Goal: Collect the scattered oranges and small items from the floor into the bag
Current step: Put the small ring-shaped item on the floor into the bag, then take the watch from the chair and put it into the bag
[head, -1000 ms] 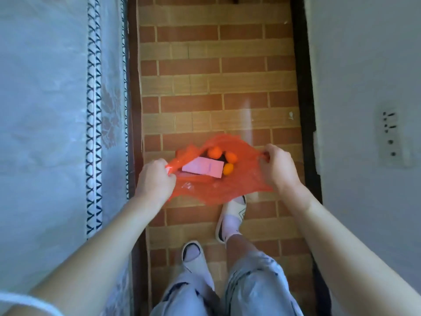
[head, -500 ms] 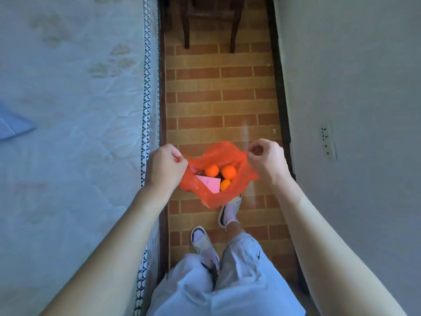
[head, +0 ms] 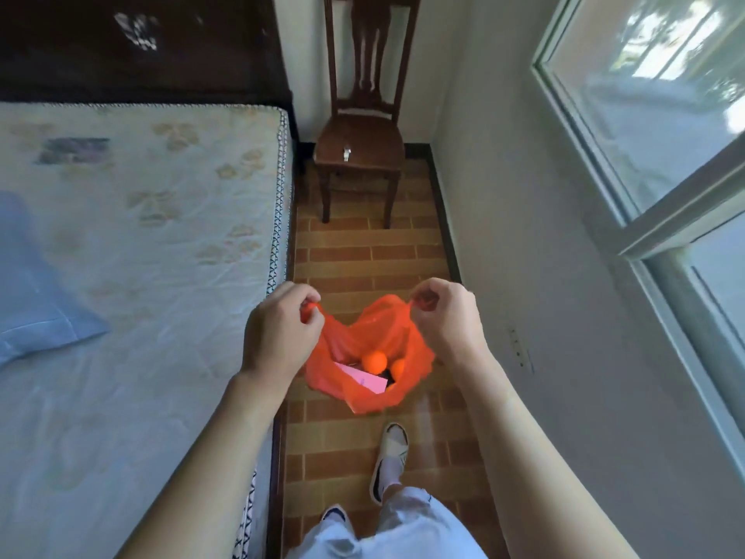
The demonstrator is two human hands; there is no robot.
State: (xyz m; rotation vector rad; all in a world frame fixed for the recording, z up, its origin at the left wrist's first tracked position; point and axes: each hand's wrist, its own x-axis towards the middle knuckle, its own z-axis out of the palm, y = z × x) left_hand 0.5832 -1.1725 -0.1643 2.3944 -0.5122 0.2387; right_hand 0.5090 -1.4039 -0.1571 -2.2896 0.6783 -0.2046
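Note:
An orange plastic bag hangs in the air above the brick-pattern floor, its mouth held apart. My left hand grips the bag's left handle and my right hand pinches the right handle. Inside the bag lie two oranges, a pink flat packet and something dark beside it.
A bed with a pale quilted mattress fills the left side; a blue pillow lies on it. A dark wooden chair stands at the far end of the narrow aisle. White wall with a socket and a window are on the right.
I have stood up. Both hands rose with the bag and came closer together, so the bag now hangs free and its mouth is narrower. The view lifted toward the chair.

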